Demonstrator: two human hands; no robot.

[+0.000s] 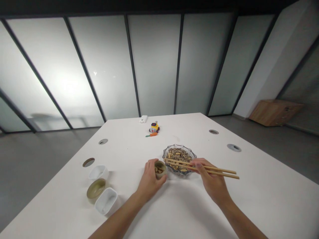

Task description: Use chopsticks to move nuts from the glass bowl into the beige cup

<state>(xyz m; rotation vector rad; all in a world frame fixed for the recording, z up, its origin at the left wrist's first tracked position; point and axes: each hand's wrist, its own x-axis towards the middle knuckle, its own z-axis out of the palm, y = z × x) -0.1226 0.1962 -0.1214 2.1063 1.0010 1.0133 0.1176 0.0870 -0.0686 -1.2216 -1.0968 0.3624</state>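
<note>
My left hand [151, 176] is wrapped around a small olive cup [163, 164] with several tan, nut-like pieces inside. Between the fingers of my right hand [208, 176] is a pair of wooden chopsticks [219, 170], their tips pointing left over a glass bowl [191, 154]. Striped sunflower seeds [180, 154] mixed with yellowish pieces fill that bowl, which stands just right of the cup. Whether the chopstick tips pinch anything is too small to tell.
On the left stand two white dishes [99, 172] and an olive bowl [96, 189]. Farther back lie a yellow toy vehicle [155, 127], an orange carrot-shaped item [152, 134] and a white box [143, 119]. Round holes [88, 162] pierce the white table [129, 149].
</note>
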